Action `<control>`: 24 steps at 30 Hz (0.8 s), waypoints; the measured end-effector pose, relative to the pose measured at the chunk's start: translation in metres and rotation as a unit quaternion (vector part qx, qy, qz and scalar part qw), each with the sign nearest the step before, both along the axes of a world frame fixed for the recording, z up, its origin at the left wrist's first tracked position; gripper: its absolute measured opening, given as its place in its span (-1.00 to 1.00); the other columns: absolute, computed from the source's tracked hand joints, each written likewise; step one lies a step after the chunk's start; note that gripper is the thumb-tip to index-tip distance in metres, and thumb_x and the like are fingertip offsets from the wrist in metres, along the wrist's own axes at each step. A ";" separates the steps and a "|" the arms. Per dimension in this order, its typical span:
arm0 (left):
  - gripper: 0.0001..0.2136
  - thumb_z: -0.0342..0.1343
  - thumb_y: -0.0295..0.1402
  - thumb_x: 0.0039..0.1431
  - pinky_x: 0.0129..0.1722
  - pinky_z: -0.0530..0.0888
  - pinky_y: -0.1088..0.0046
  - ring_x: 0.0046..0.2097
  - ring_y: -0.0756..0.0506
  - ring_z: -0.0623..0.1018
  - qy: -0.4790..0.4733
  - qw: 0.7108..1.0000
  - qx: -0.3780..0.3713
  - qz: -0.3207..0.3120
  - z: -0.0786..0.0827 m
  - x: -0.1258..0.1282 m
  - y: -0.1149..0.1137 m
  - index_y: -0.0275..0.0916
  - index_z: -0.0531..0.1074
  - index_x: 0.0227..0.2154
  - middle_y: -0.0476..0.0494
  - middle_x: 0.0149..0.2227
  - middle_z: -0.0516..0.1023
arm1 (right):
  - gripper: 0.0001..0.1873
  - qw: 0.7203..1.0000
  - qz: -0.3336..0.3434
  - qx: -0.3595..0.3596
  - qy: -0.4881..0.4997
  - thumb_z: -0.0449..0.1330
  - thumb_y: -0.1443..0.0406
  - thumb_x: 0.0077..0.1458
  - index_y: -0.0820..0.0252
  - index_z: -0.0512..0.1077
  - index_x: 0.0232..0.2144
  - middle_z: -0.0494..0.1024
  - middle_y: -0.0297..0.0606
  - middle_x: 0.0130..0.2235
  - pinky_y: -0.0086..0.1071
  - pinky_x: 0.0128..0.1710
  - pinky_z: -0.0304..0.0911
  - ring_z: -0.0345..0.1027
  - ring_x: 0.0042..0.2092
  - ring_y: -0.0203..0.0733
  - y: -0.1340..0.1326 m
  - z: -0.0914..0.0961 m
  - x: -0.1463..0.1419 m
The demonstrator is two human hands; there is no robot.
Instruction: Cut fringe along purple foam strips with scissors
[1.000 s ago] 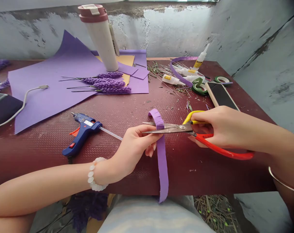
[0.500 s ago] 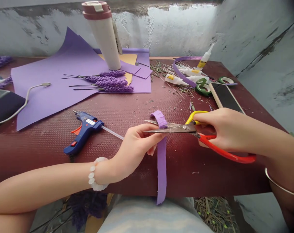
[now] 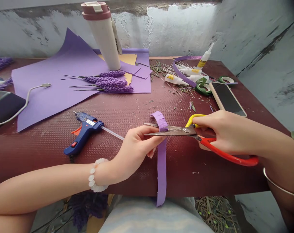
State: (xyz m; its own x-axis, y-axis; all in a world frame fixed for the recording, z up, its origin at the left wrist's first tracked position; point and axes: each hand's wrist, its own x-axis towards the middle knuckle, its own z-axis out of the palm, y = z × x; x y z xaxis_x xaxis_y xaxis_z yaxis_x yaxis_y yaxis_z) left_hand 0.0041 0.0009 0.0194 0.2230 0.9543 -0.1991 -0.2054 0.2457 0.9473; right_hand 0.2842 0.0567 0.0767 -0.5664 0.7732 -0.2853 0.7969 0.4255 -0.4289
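Note:
My left hand pinches a long purple strip between thumb and fingers. The strip's upper end curls over and has short slits along its edge; its lower end hangs past the table's front edge. My right hand grips scissors with one yellow and one red handle. Their blades are slightly apart and point left, lying across the strip just above my left thumb.
Left of my hands lies a blue glue gun with a clear glue stick. Behind are purple sheets, purple flower stems and a tall cup. Glue bottles, green tape and a phone sit at the right.
The scissors and my right hand have shifted slightly down, and the blades look a little closer together. My left hand still holds the strip in almost the same place.

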 end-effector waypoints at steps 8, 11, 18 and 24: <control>-0.69 0.75 -0.17 0.15 -0.53 0.28 0.49 -0.57 0.06 0.34 -0.007 1.000 0.008 -0.005 0.003 0.001 -0.001 -0.20 0.75 -0.40 0.11 -0.60 0.46 | -0.80 1.000 -0.008 0.009 -0.009 0.34 0.04 0.12 -0.10 0.43 -0.36 0.56 -0.30 -0.47 -0.08 -0.40 0.26 0.44 -0.46 0.06 -0.002 -0.002 0.001; -0.71 0.75 -0.19 0.15 -0.52 0.29 0.49 -0.57 0.06 0.35 -0.004 1.000 0.005 -0.006 0.003 0.000 0.000 -0.19 0.76 -0.39 0.12 -0.60 0.46 | -0.81 1.000 -0.006 0.025 -0.016 0.34 0.07 0.13 -0.09 0.41 -0.37 0.60 -0.28 -0.45 -0.08 -0.38 0.25 0.47 -0.45 0.05 -0.004 -0.003 0.002; -0.67 0.75 -0.13 0.16 -0.53 0.27 0.46 -0.57 0.04 0.33 0.004 1.000 0.007 -0.020 0.002 -0.001 0.000 -0.18 0.76 -0.40 0.12 -0.62 0.42 | -0.81 0.999 -0.013 0.043 -0.004 0.37 0.09 0.13 -0.10 0.43 -0.38 0.62 -0.29 -0.43 -0.09 -0.37 0.20 0.46 -0.45 0.05 -0.007 -0.005 0.009; -0.67 0.76 -0.11 0.16 -0.55 0.27 0.48 -0.57 0.05 0.33 -0.006 1.000 0.011 -0.027 0.003 0.000 0.000 -0.18 0.77 -0.39 0.13 -0.62 0.41 | -0.83 0.998 0.004 0.070 0.002 0.30 0.08 0.17 -0.10 0.42 -0.38 0.58 -0.31 -0.46 -0.08 -0.41 0.14 0.37 -0.49 0.01 -0.006 -0.012 0.018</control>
State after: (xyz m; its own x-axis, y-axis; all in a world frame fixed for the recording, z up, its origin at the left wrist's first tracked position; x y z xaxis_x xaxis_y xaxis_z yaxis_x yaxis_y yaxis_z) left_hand 0.0040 0.0011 0.0219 0.2758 0.9452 -0.1746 -0.2046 0.2352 0.9502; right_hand 0.3022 0.0504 0.0651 -0.5736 0.8009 -0.1717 0.7916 0.4881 -0.3676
